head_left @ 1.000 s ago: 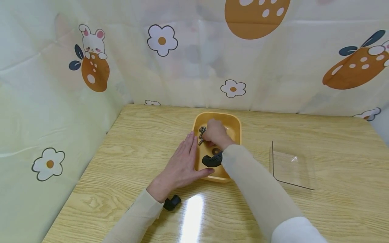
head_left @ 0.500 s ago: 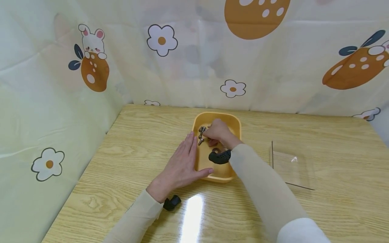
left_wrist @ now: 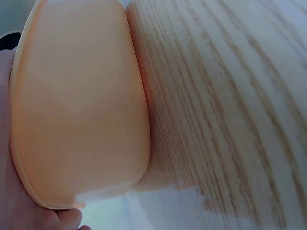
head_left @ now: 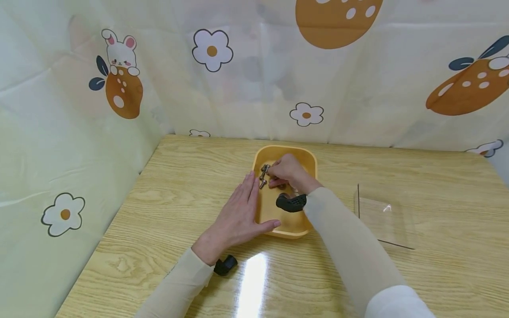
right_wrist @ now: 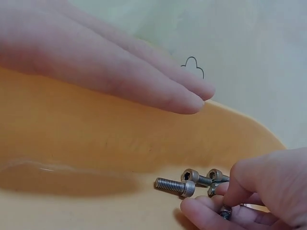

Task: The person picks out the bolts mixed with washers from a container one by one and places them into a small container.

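An orange plastic bin [head_left: 286,229] stands on the wooden table in the head view. My left hand [head_left: 234,216] lies along its left rim with straight fingers, the thumb reaching over the near rim. Inside the bin, my right hand [head_left: 290,170] has its fingers curled. In the right wrist view that hand pinches a small metal socket-head screw [right_wrist: 225,211], mostly hidden between thumb and fingers. Several more socket-head screws, such as a silver screw [right_wrist: 173,186], lie on the bin's floor just beside the fingertips. The left wrist view shows the bin's outer wall [left_wrist: 81,96].
A clear plastic panel or box [head_left: 381,221] with dark edges sits to the right of the bin. Black wrist-worn devices show at the right wrist [head_left: 291,203] and left wrist [head_left: 225,265]. A patterned curtain [head_left: 254,88] hangs behind the table.
My right hand has shifted slightly to the right inside the bin, its wrist and sleeve moving with it. The left hand keeps its place on the rim.
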A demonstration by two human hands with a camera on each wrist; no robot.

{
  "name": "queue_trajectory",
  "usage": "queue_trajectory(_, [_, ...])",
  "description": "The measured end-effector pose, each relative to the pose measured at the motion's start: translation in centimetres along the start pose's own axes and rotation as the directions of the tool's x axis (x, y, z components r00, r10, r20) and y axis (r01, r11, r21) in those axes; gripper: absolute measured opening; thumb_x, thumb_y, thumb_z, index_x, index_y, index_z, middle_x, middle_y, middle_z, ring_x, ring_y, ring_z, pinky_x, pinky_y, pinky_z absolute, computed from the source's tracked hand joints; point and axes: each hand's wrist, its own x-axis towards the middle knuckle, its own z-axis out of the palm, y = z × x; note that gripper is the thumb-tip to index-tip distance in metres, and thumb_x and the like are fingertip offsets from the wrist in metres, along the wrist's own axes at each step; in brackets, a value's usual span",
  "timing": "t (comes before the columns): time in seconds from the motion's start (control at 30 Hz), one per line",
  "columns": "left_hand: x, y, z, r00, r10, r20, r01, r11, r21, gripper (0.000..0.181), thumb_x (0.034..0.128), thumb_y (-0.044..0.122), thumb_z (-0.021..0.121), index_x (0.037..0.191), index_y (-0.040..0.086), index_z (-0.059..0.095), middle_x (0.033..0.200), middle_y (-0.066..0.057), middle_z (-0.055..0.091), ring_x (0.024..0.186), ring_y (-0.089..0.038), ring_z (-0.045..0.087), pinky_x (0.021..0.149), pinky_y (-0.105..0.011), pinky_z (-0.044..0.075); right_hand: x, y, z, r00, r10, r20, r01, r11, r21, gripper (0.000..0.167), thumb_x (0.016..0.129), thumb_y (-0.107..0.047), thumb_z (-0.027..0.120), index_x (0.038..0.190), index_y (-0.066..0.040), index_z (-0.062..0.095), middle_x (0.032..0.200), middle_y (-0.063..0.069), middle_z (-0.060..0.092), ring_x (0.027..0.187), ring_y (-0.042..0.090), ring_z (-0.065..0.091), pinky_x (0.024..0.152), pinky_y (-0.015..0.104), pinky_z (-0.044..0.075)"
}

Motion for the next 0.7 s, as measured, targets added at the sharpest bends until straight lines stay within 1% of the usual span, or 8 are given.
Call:
queue_trajectory(0.2, [0.06,-0.02,0.01,1.000,-0.005,0.002,0.005,1.000,-0.004,0.116,0.0852,0.080,0.046,0.158,-0.001,0.006,0.168,-0.013,-0.006,0.156,-0.024,0.000,0.126,-0.041,0.016,0.26,0.02,0.04,0.999,0.030,0.011,-0.030,0.998,0.048,0.022,0.092,-0.006,0.060,0.107,0.007,0.068,0.078,0.013,0.074,0.070,0.021,0.075,0.060,0.029,0.054])
queue_trajectory(0.27, [0.02,-0.03,-0.01,1.000,-0.008,0.004,0.008,1.000,-0.009,0.116,0.0852,0.080,0.046,0.158,0.000,0.005,0.168,-0.013,-0.006,0.156,-0.023,-0.001,0.126,-0.040,0.016,0.35,-0.05,0.12,0.999,0.031,0.019,-0.032,0.997,0.063,0.023,0.094,-0.007,0.061,0.112,0.005,0.068,0.088,0.016,0.075,0.074,0.021,0.076,0.063,0.029,0.056])
queue_trajectory(0.37, [0.01,0.00,-0.03,1.000,-0.011,0.008,0.011,1.000,-0.014,0.116,0.0854,0.080,0.046,0.158,0.000,0.005,0.168,-0.012,-0.007,0.156,-0.023,-0.001,0.126,-0.040,0.015,0.32,-0.33,0.16,0.999,0.024,0.039,-0.028,0.993,0.111,0.024,0.097,-0.007,0.060,0.116,0.006,0.068,0.100,0.019,0.074,0.081,0.022,0.076,0.077,0.033,0.061])
queue_trajectory(0.43, [-0.01,0.05,-0.08,1.000,-0.016,0.011,0.016,1.000,-0.015,0.116,0.0853,0.080,0.046,0.158,0.000,0.004,0.168,-0.012,-0.007,0.156,-0.023,-0.001,0.126,-0.040,0.015,0.23,-0.49,0.13,0.999,0.009,0.047,-0.015,0.990,0.141,0.025,0.098,-0.006,0.058,0.118,0.007,0.066,0.104,0.021,0.072,0.083,0.023,0.075,0.088,0.038,0.059])
queue_trajectory(0.47, [-0.01,0.06,-0.09,1.000,-0.019,0.014,0.019,1.000,-0.014,0.116,0.0851,0.080,0.046,0.158,0.001,0.004,0.168,-0.012,-0.007,0.156,-0.023,-0.002,0.126,-0.040,0.015,0.19,-0.55,0.09,0.999,0.004,0.052,-0.012,0.987,0.158,0.025,0.099,-0.005,0.057,0.119,0.008,0.066,0.103,0.021,0.071,0.084,0.024,0.075,0.090,0.039,0.059])
queue_trajectory(0.5, [0.00,0.08,-0.10,1.000,-0.021,0.016,0.022,1.000,-0.013,0.116,0.0850,0.081,0.046,0.158,0.001,0.003,0.168,-0.011,-0.008,0.156,-0.022,-0.002,0.126,-0.039,0.014,0.18,-0.57,0.05,0.998,-0.004,0.059,-0.006,0.985,0.174,0.026,0.099,-0.004,0.056,0.120,0.010,0.065,0.103,0.021,0.070,0.084,0.024,0.075,0.092,0.040,0.057])
queue_trajectory(0.57, [0.00,0.08,-0.09,1.000,-0.024,0.017,0.024,1.000,-0.014,0.116,0.0849,0.081,0.046,0.159,0.002,0.003,0.168,-0.011,-0.008,0.156,-0.022,-0.002,0.126,-0.039,0.014,0.20,-0.49,-0.09,0.998,-0.022,0.064,0.010,0.983,0.183,0.028,0.100,-0.003,0.054,0.122,0.011,0.063,0.102,0.021,0.069,0.082,0.024,0.075,0.091,0.041,0.057])
queue_trajectory(0.7, [0.01,0.09,-0.07,1.000,-0.021,0.018,0.022,1.000,-0.010,0.115,0.0852,0.080,0.045,0.159,0.002,0.003,0.168,-0.011,-0.008,0.156,-0.023,-0.002,0.126,-0.040,0.015,0.23,-0.30,-0.46,0.996,-0.035,0.078,0.020,0.982,0.185,0.029,0.102,-0.003,0.049,0.126,0.011,0.059,0.109,0.024,0.067,0.084,0.025,0.075,0.090,0.041,0.058])
